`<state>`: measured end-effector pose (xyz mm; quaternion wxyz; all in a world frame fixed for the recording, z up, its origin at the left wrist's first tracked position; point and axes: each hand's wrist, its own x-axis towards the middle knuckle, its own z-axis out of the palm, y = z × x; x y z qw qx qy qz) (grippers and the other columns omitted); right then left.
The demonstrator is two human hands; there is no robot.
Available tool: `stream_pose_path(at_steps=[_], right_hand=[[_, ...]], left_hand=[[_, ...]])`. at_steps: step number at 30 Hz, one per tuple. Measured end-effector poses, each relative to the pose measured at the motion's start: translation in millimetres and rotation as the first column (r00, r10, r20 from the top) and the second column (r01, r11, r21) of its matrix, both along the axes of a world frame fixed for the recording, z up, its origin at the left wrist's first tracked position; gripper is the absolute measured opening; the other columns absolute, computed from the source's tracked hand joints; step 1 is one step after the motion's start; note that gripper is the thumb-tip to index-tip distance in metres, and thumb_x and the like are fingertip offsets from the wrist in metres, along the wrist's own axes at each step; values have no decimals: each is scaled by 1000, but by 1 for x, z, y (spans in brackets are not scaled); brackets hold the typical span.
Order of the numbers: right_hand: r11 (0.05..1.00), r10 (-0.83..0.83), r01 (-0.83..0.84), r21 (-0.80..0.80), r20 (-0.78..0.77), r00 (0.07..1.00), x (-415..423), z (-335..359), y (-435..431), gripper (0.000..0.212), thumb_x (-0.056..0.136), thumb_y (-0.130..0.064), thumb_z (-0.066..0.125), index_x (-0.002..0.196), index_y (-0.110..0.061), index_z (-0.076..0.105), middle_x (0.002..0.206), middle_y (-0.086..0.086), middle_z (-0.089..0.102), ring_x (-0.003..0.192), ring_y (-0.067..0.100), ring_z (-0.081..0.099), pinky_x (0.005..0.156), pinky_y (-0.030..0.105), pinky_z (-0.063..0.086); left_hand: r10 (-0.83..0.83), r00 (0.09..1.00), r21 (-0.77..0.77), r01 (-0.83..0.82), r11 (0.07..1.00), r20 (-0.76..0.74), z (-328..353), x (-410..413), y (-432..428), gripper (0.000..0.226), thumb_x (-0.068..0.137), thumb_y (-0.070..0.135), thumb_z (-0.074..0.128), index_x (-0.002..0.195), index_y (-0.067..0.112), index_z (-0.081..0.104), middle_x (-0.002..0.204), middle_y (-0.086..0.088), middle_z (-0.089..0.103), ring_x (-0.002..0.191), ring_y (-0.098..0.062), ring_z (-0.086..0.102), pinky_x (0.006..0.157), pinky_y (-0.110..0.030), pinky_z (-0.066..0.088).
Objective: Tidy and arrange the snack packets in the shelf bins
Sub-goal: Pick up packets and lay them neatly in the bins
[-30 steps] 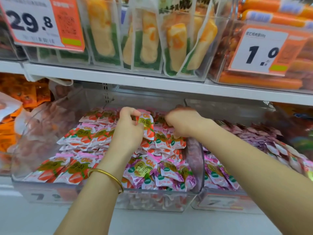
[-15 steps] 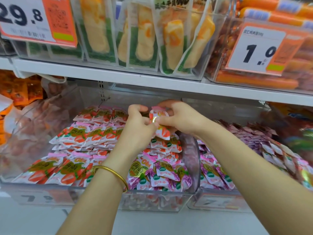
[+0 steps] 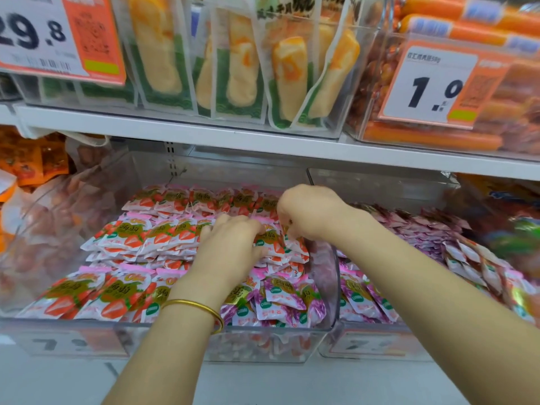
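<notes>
A clear plastic bin on the lower shelf holds rows of red-and-white strawberry snack packets, with purple grape packets at its front right. My left hand, a gold bangle on its wrist, lies flat with straight fingers pressing on the right part of the middle strawberry row. My right hand hovers just behind it with fingers curled down, pinching the top of a strawberry packet at the row's right end. The fingertips are partly hidden.
A second clear bin to the right holds more purple packets. A bin of orange-red packets stands to the left. The white upper shelf edge hangs close above, carrying bins of yellow snacks, orange sausages and price tags.
The packet both hands held up half a second ago now sits in the middle row. My left hand has flattened onto the row; my right hand has dropped to its right end.
</notes>
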<state>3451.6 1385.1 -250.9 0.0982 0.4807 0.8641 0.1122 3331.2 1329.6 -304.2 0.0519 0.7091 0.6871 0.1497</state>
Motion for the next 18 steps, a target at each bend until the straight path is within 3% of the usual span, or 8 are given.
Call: stream_pose_path(at_steps=[4,6,8,11,13,15,18], right_hand=[[994,30,-25,-108,46,998,4,-3,2,32,79,-38,71,105,-19,66,104,-3,66,97,20,60,76,34,44],[993,42,-43,-109,-14,999,9,1,3,33,79,-40,71,106,-21,67,105,-4,66,98,19,60,74,33,48],[998,46,-53,-34,-178,983,25,10,-5,30,81,-37,69,108,-25,67,107,-6,68,101,17,60,80,33,50],[997,65,-31,71,-543,837,72,21,-33,22,80,-28,70,102,-26,72,98,-10,71,95,7,61,87,26,46],[999,24,13,46,-718,696,109,19,-58,17,80,-20,71,96,-21,75,89,-15,67,90,-1,58,83,11,39],[992,-59,126,21,-797,601,147,6,-74,14,81,-15,71,94,-19,75,86,-16,65,92,-5,56,79,3,37],[939,-223,340,-54,-848,481,203,-17,-74,16,82,-7,67,93,-16,74,82,-11,68,70,-8,60,71,2,41]], left_hand=[[-7,1000,-6,7,1000,19,1,1,-1,42,90,37,55,131,28,49,133,3,50,125,-24,35,98,-39,31],[10,998,13,-11,1000,59,1,2,-1,41,89,35,56,129,27,51,130,2,52,122,-25,38,97,-39,34],[19,990,89,-32,996,142,2,7,-1,37,89,31,56,126,25,54,128,1,55,119,-26,43,98,-41,38],[-77,962,339,-17,940,263,11,25,0,32,86,21,58,118,18,60,120,-2,61,112,-25,52,98,-37,40],[-185,926,483,2,876,330,22,47,-6,29,84,12,59,112,15,63,104,0,61,99,-20,56,87,-25,38],[-306,878,557,55,829,368,32,75,-15,28,84,11,55,110,16,63,96,7,55,90,-12,54,80,-20,37],[-469,806,574,204,793,361,34,121,-26,30,82,15,49,109,19,62,97,12,53,91,-9,54,85,-22,42]])
